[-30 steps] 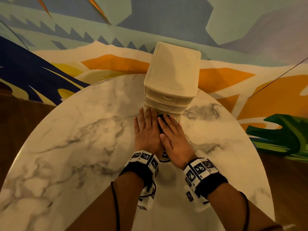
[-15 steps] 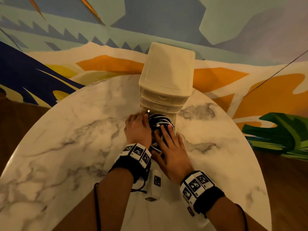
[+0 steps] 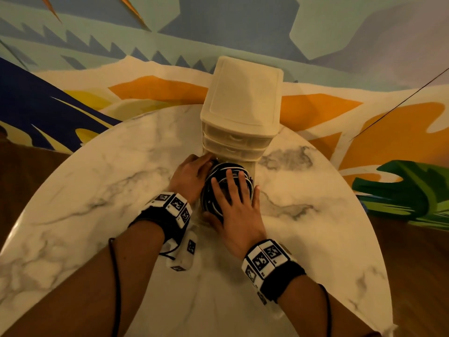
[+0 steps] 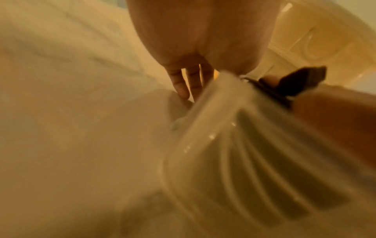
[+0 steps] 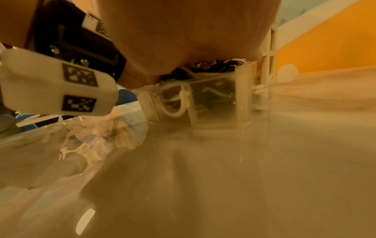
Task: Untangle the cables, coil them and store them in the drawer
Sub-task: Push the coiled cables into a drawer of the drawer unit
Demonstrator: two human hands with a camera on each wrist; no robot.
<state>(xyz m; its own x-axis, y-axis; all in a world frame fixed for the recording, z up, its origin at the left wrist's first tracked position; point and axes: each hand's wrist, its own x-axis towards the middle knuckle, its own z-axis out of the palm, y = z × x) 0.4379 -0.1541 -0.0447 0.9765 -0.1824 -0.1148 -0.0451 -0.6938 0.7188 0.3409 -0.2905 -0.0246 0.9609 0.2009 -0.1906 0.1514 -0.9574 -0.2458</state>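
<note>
- Nearest, at 6 o'clock: two bare forearms reaching forward over a round marble worktop, each wrist wearing a black band with white tag blocks.
- Right hand just ahead of the wrist, at centre: fingers straight and spread, pressed flat on top of the coiled cables. Grip open, palm down, nothing clasped.
- Thumb of that hand at 7 o'clock of the coil, against the near edge of the drawer.
- Coiled cables: black and white loops, lying inside the pulled-out bottom drawer. Through the clear front wall in the right wrist view, a white loop and dark strands piled up to the rim.
- Left hand at 9 o'clock of the coil, touching it. Fingers bent toward the far left corner of the drawer, where it meets the cabinet. Blurred in the left wrist view; fingertips run down beside the drawer's outer wall. Cannot tell what, if anything, that grip closes on.
- Farther, at 12 o'clock: cream drawer cabinet standing upright at the far edge of the worktop, two upper drawers pushed in, bottom one out toward the person.
- Farthest: painted wall mural in blue, orange, green behind the worktop.
</note>
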